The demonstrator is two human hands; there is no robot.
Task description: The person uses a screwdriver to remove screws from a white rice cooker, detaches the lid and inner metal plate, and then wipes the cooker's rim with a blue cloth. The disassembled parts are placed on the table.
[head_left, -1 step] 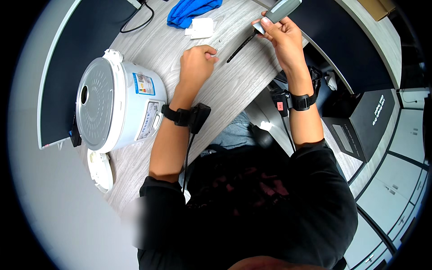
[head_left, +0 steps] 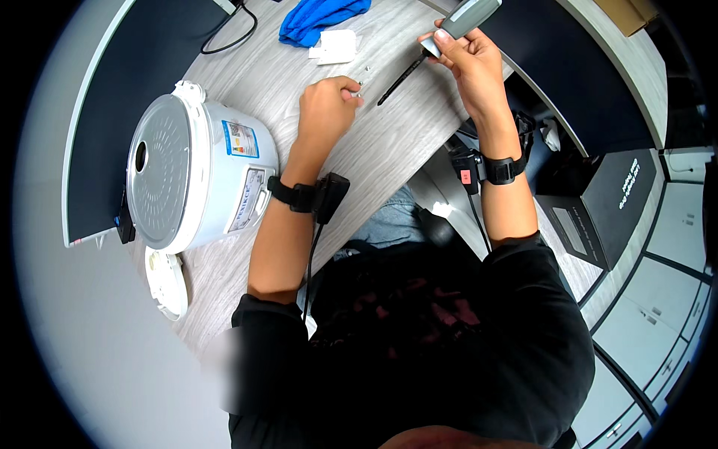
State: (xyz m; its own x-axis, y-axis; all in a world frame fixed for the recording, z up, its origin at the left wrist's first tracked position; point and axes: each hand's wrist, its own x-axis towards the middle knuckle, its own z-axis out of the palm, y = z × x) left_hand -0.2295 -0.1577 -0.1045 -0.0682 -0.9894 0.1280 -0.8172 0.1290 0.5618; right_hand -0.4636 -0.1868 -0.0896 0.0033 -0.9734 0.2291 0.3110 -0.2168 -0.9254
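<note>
**Holding a screwdriver over the desk, a small part pinched below**

Sitting on its side at the left of the desk is the cooker, white with a grey ribbed lid facing outward; it is the bulkiest thing here, and it looks heavy and smooth-walled, best taken with both palms round the body rather than by the lid; a white round piece lies just beside it at the desk's near edge. Farther back a blue cloth lies bunched, soft and light; a white block rests just beside it, and a black cable trails near the dark panel.

The right hand is closed round the grey handle of a screwdriver, held above the desk with the thin dark shaft slanting down toward the left; the tool is stiff and light, and the thick handle is the sound place to grip it, since the shaft is narrow and slick. The left hand rests on the desk, fingers curled and tips pinched together near the shaft's tip; it may be holding a small screw, though the thing is too tiny to tell for sure; such a part would be hard, light and easy to drop, so fingertips are the only hold. Both wrists carry black bands, the left with a cord hanging off it.
</note>
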